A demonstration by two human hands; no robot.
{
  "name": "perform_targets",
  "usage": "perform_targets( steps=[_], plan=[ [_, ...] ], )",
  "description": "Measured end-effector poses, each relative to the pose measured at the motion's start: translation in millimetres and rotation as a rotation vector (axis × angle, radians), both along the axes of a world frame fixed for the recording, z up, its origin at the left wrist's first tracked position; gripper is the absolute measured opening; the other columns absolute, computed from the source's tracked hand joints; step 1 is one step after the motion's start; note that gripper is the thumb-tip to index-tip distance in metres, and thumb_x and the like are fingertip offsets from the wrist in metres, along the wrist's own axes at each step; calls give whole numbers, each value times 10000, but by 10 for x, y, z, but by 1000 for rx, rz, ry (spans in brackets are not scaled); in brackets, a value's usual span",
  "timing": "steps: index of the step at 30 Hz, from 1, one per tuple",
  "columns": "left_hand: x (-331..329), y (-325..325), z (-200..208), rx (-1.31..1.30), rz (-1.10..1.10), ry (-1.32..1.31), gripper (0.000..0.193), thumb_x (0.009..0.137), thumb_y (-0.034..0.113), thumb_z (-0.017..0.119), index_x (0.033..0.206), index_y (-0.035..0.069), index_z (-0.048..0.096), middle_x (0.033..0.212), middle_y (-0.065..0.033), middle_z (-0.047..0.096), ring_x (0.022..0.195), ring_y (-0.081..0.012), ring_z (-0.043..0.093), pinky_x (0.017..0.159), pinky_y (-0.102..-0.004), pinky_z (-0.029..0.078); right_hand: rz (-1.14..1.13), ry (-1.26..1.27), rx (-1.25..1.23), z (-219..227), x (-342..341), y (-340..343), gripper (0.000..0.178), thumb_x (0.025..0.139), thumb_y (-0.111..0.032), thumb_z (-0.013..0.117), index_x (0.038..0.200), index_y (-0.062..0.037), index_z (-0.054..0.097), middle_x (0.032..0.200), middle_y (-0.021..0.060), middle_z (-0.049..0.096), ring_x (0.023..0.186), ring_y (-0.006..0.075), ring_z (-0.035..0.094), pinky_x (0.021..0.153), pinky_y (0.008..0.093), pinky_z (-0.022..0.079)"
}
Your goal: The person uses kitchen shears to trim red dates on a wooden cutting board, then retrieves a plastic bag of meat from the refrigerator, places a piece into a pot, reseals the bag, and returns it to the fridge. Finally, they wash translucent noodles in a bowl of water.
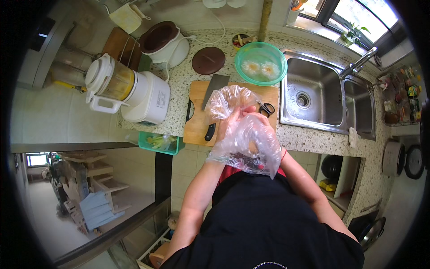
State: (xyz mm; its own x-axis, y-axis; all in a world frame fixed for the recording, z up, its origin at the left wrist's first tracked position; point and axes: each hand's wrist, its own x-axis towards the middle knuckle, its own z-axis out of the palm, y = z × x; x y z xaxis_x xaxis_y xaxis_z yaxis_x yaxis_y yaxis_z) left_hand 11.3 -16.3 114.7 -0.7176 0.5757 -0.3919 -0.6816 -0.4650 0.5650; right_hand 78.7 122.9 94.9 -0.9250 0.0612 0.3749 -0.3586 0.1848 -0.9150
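In front of my chest, both my hands are closed on a clear plastic bag point(262, 154), bunched around its middle. One part of the bag puffs out above my fingers; the rest hangs toward my body. My left hand point(229, 125) grips it on the left, partly covered by the film. My right hand point(263, 123) presses in beside it, fingers close together. Beneath them lies a wooden cutting board point(195, 119). A knife point(217, 86) with a broad grey blade rests on it, partly hidden by the bag. Black-handled scissors point(267, 108) lie at the right of the board.
Behind the board stands a green bowl point(261, 46) holding two pale round items. A double steel sink point(313, 80) is on the right. At left are a blender-like appliance point(150, 96), a white cooker point(174, 49) and a brown lid point(208, 60). A green bin point(180, 145) holds scraps.
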Motion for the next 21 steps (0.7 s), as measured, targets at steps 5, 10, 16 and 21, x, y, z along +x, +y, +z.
perform_targets(
  steps=[5,10,16,21],
  plan=[
    [-109,-158,-211,-235,111,141,361,974,299,519,1151,-7,595,951,-62,652,796,-135,646,681,-258,542,168,-330,-680,375,-154,213,397,1017,-254,439,1296,17,517,1314,114,528,1195,203,526,1019,334,405],
    [-88,-162,-121,-181,40,406,370,975,307,513,1137,-12,606,1023,-102,661,915,-166,639,817,-290,528,451,-309,-485,432,-246,39,583,1028,-459,286,1269,-3,556,1345,106,517,1236,179,489,1115,346,263],
    [-469,-218,-252,32,300,-118,290,995,192,480,1133,-40,586,963,-92,644,876,-189,622,873,-343,529,509,-562,-66,430,-48,265,528,1021,-414,364,946,7,674,586,45,609,735,120,640,833,268,439],
    [-626,-408,-165,-143,346,95,322,1000,224,495,1163,-45,561,744,6,487,617,-78,420,652,-279,463,64,-543,-248,-64,90,357,302,991,-246,512,926,10,659,626,16,599,654,90,587,662,226,450]
  ],
)
